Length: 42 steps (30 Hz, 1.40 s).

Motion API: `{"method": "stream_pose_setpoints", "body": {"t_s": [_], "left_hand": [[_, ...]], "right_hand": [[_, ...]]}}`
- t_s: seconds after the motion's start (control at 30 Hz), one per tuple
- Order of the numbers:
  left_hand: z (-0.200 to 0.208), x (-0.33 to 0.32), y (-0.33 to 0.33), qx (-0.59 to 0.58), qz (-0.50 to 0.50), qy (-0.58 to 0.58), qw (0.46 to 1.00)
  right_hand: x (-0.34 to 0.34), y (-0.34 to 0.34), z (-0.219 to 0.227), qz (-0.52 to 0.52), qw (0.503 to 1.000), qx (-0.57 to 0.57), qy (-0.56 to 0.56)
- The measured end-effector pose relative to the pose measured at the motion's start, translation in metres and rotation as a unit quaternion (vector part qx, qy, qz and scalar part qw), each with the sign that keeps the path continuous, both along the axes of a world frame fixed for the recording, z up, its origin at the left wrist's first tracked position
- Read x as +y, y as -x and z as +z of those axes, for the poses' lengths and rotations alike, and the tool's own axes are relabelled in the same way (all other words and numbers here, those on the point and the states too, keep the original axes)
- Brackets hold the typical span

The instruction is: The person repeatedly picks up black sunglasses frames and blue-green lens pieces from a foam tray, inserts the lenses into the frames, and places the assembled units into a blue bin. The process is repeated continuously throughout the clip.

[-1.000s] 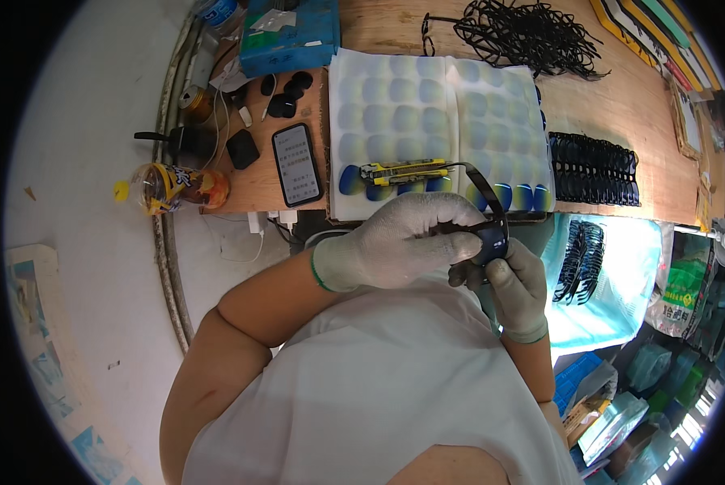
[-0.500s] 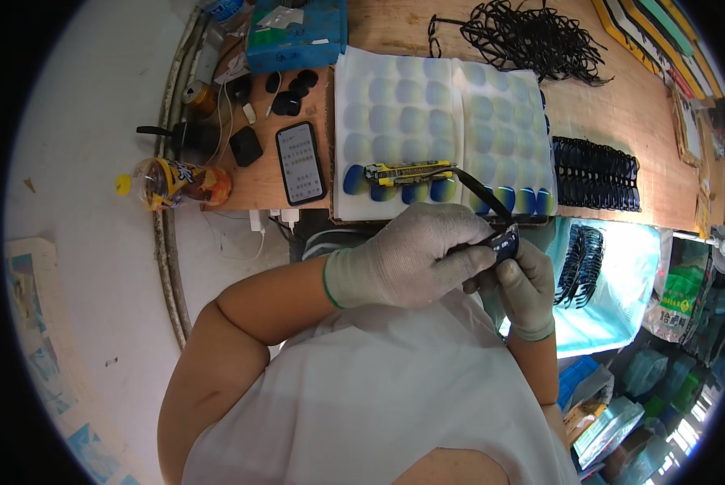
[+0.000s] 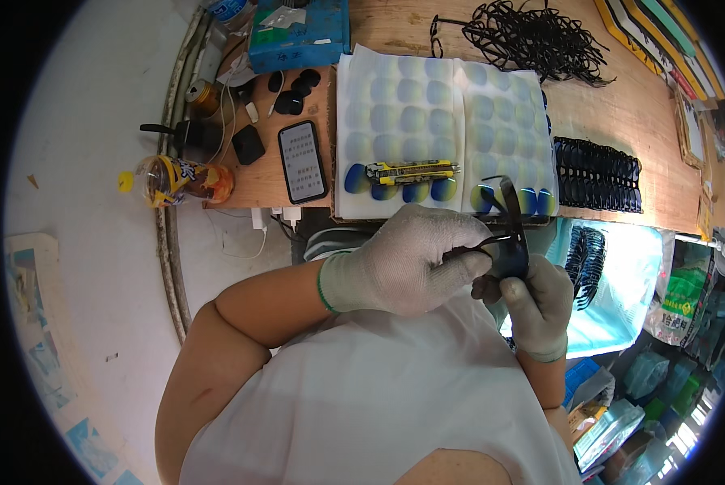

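Note:
A pair of dark sunglasses [image 3: 511, 257] is held in front of my chest, its black temple arms pointing up and away from me. My left hand [image 3: 411, 263], in a pale knit glove, is closed with thumb and fingers pinching one side of the frame. On the other side my gloved right hand [image 3: 536, 309] grips the rim beside a dark lens, thumb towards me. Beyond the hands, rows of gradient blue-yellow lenses [image 3: 443, 190] lie partly beneath white paper sheets [image 3: 456, 105]. A yellow-and-black utility knife [image 3: 411, 172] rests on the front rows.
Stacked black frames [image 3: 597, 174] and tangled black frame parts [image 3: 532, 36] lie on the wooden table [image 3: 645, 105]. More frames [image 3: 585, 263] sit on a light-blue plastic-lined box [image 3: 629, 283] at right. A phone [image 3: 302, 162], bottle [image 3: 181, 181] and blue box [image 3: 298, 36] are at left.
The sunglasses have been turned, so the temples now stand more upright and a dark lens shows. My right hand has shifted slightly right and nearer to me. The left hand keeps its hold.

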<state>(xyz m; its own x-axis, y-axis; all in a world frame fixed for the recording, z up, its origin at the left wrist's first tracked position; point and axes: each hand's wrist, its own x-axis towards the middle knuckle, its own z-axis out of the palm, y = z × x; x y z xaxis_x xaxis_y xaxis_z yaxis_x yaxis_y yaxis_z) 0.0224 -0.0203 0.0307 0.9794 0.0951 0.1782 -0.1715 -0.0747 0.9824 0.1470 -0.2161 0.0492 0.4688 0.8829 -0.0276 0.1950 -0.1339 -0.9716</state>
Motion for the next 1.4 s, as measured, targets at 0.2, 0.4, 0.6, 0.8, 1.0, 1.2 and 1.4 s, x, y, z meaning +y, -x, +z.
{"method": "stream_pose_setpoints", "body": {"t_s": [0.2,0.4,0.6,0.8,1.0,1.2,1.4], "left_hand": [[0.004,-0.011,0.002,-0.055,0.050,-0.043,0.996],[0.025,-0.004,0.002,-0.023,0.058,-0.166,0.984],[0.056,0.002,0.006,0.016,0.005,-0.189,0.982],[0.049,0.020,-0.052,0.004,-0.064,-0.312,0.948],[-0.003,0.086,-0.119,0.110,-0.145,-0.350,0.919],[-0.125,0.237,-0.290,0.328,0.249,-0.496,0.764],[-0.223,0.292,-0.311,0.423,0.316,-0.323,0.786]], "right_hand": [[0.001,0.006,0.001,-0.014,1.000,-0.009,-0.018],[0.014,0.007,0.000,-0.029,0.998,0.016,-0.058],[0.007,-0.032,0.009,0.177,0.982,0.041,-0.052],[0.008,-0.048,-0.024,0.056,0.986,0.117,-0.100],[-0.004,-0.075,-0.071,-0.061,0.995,0.019,-0.082],[-0.035,-0.167,-0.083,-0.257,0.857,-0.442,-0.059],[-0.128,-0.398,-0.098,-0.387,0.756,-0.365,0.382]]}}
